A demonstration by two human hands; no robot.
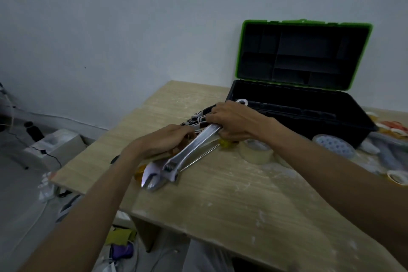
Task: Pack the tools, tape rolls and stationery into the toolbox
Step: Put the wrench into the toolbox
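Note:
A large silver adjustable wrench (176, 161) lies slanted over the wooden table (242, 194), jaws toward me. My right hand (231, 120) grips its handle end together with a black-and-white handled tool (198, 119). My left hand (163, 141) curls round the tools at the wrench's middle; what its fingers hold is partly hidden. A thin metal shaft (198, 159) with a yellow handle (225, 144) lies under the wrench. The black toolbox (309, 112) stands behind, its green-rimmed lid (302, 53) open and upright. A clear tape roll (257, 150) sits right of my hands.
More tape rolls (397, 178) and a white perforated disc (334, 146) lie at the table's right side beside the toolbox. Orange-and-white items (393, 127) sit at the far right. The table's left edge drops to a cluttered floor with cables and boxes (55, 148).

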